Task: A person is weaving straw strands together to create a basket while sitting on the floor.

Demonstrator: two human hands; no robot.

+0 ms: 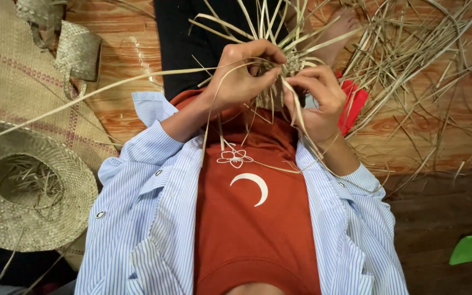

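Observation:
My left hand (244,76) and my right hand (318,101) meet over my lap, both closed on a small woven straw piece (292,64) from which long pale straw strips (258,24) fan outward. The left fingers pinch strips at the woven centre. The right hand grips a strip that runs down past its wrist. One long strip (99,90) trails far to the left. Much of the woven core is hidden by my fingers.
A finished straw hat (55,218) lies upside down at the left on a woven mat (12,82). Loose straw (411,71) is piled on the wooden floor at the right. A red object (353,104) sits behind my right hand; a green scrap (468,248) lies at lower right.

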